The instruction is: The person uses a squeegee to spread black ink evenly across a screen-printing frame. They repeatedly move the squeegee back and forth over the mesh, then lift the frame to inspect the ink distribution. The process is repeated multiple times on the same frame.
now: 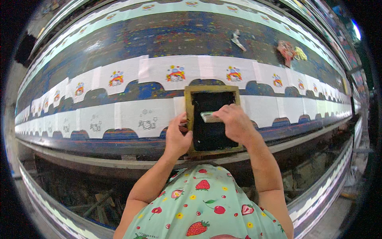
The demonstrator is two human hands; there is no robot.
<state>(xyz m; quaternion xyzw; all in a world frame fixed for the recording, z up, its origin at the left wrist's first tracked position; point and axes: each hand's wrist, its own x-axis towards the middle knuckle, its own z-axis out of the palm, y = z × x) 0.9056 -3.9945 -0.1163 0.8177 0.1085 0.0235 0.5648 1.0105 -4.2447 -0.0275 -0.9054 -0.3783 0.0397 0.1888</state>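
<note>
A screen-printing frame with a dark, black-coated mesh lies over the nearer row of white fabric pieces. My left hand grips the frame's left side, thumb at the rail. My right hand holds a pale squeegee over the upper middle of the dark mesh. Left of the frame, fabric pieces carry grey line prints of a cartoon figure; what lies beneath the screen is hidden.
A long paint-spattered printing table holds further rows of white pieces with colourful rainbow prints. Crumpled rags and a small white object sit on it. A rail runs along the near edge, just beyond my fruit-patterned apron.
</note>
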